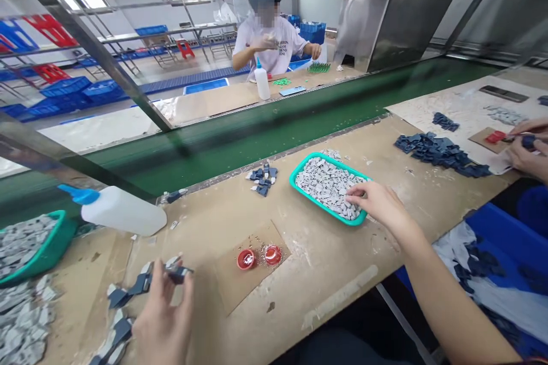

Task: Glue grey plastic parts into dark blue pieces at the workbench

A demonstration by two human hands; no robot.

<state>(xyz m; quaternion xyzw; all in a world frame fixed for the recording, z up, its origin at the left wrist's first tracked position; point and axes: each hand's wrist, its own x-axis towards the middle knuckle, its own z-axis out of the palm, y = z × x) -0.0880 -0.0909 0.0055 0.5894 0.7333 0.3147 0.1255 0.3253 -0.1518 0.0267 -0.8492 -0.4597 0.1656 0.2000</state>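
Blue-gray part (178,275) clamped in the left hand (162,319), right hand (377,205) open on gray pieces (327,188).

The bare left hand (162,319) is pointing upward, its thumb and fingers pinching together. The bare right hand (377,202) is extending forward, its fingers curling downward.

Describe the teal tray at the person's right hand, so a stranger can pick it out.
Find the long worktable in front of the green conveyor belt. Near its middle sits a teal tray heaped with small gray pieces, with the person's right hand at it. Another teal tray lies far left, by a white squeeze bottle.
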